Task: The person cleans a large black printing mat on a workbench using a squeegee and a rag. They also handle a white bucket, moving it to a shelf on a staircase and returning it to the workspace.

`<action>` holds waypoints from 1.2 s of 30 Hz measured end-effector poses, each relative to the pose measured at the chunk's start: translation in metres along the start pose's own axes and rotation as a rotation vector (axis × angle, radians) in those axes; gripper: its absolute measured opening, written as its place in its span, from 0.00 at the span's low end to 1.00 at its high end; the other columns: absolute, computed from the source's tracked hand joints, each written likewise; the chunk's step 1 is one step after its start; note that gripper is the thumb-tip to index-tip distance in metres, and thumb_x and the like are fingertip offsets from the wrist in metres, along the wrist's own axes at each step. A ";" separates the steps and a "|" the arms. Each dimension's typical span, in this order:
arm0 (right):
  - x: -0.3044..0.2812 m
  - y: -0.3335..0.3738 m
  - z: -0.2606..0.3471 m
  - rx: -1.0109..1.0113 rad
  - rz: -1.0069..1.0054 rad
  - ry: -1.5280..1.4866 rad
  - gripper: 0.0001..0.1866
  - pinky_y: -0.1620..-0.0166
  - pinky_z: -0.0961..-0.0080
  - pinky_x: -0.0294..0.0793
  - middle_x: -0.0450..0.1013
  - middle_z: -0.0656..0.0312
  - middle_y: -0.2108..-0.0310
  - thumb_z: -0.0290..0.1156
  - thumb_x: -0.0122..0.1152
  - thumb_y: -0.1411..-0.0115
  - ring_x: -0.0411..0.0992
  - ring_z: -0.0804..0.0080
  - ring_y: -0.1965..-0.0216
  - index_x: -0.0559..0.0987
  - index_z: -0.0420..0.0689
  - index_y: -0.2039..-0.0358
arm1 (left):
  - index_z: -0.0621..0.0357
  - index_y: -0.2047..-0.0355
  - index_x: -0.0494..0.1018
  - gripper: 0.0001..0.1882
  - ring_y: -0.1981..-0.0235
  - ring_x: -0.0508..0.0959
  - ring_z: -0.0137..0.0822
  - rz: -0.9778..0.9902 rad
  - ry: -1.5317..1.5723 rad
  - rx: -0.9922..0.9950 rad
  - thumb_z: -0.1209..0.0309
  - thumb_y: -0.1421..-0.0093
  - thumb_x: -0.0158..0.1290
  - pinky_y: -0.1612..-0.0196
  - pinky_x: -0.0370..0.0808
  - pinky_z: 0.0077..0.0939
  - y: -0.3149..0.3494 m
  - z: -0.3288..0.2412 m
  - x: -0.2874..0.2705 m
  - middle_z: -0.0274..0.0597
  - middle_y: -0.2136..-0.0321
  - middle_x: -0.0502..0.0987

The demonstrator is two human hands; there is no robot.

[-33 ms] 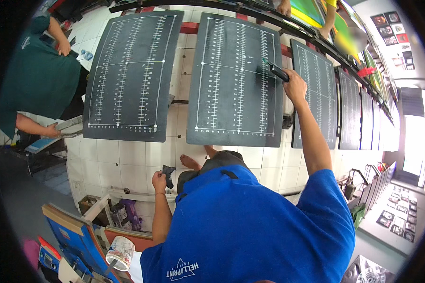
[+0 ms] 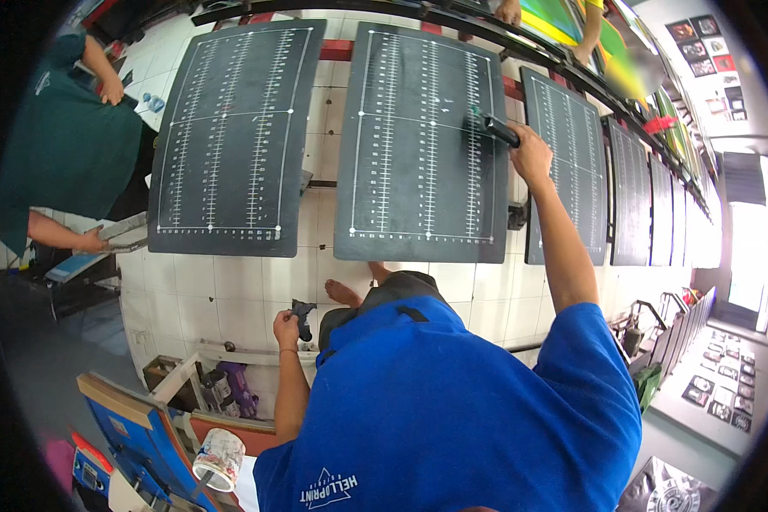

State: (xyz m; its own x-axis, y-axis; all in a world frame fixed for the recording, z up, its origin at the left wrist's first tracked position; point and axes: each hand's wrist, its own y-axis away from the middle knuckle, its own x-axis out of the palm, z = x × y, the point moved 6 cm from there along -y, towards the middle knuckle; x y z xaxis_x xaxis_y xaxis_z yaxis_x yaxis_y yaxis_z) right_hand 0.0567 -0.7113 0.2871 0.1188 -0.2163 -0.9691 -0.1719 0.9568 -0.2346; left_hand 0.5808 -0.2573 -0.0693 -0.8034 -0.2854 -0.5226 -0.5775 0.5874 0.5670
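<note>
Stretched out over the middle dark platen [image 2: 405, 171], which is marked with white ruler lines, my right hand [image 2: 533, 159] is wrapped round a black-handled tool [image 2: 502, 131]. The far end of this tool meets the platen right of its centre, beside a small greenish patch [image 2: 474, 112]; its head is too dark to make out. Low on the left, by my leg, my left hand [image 2: 286, 329] pinches a crumpled dark grey rag [image 2: 303, 318], which hangs in the air apart from the platens.
Similar platens stand on the left [image 2: 235, 171] and right [image 2: 567, 162]. A person in a dark green shirt [image 2: 85, 145] stands at far left. Another person's yellow sleeve [image 2: 595, 17] shows beyond the rail. Near my left elbow are a paint-smeared tub [image 2: 220, 456] and a blue screen frame [image 2: 124, 431].
</note>
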 end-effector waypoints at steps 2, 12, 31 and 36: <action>0.020 0.046 -0.008 0.056 0.151 0.012 0.25 0.53 0.63 0.75 0.76 0.61 0.54 0.18 0.56 0.55 0.75 0.58 0.55 0.78 0.52 0.54 | 0.63 0.65 0.77 0.11 0.69 0.77 0.34 0.035 -0.012 -0.056 0.75 0.50 0.57 0.61 0.74 0.28 -0.004 0.010 -0.001 0.41 0.72 0.78; -0.083 0.290 0.087 0.162 0.274 -0.226 0.21 0.56 0.66 0.76 0.77 0.59 0.59 0.19 0.60 0.56 0.76 0.57 0.57 0.79 0.48 0.58 | 0.62 0.70 0.77 0.09 0.71 0.78 0.39 0.001 -0.127 -0.042 0.75 0.54 0.58 0.63 0.75 0.32 -0.011 0.017 0.014 0.45 0.74 0.79; -0.001 0.022 0.355 -0.839 -0.010 -0.500 0.28 0.50 0.67 0.69 0.74 0.67 0.53 0.23 0.67 0.61 0.70 0.65 0.51 0.78 0.50 0.53 | 0.60 0.64 0.79 0.15 0.51 0.68 0.53 -0.343 -0.023 0.012 0.72 0.54 0.58 0.45 0.66 0.37 0.046 -0.076 -0.056 0.57 0.62 0.74; 0.049 -0.035 0.429 -1.057 -0.105 -0.475 0.23 0.45 0.69 0.63 0.72 0.67 0.51 0.24 0.56 0.49 0.66 0.67 0.47 0.76 0.50 0.50 | 0.57 0.63 0.79 0.15 0.49 0.67 0.53 -0.437 0.051 -0.161 0.72 0.55 0.58 0.42 0.64 0.37 0.106 -0.029 -0.066 0.58 0.57 0.70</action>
State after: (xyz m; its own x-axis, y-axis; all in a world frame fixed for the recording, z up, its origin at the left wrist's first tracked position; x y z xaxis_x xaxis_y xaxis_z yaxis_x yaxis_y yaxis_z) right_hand 0.4879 -0.6717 0.2809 0.4970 0.0239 -0.8674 -0.8429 0.2508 -0.4761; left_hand 0.5689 -0.1984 0.0438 -0.4834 -0.5191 -0.7049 -0.8754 0.2800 0.3940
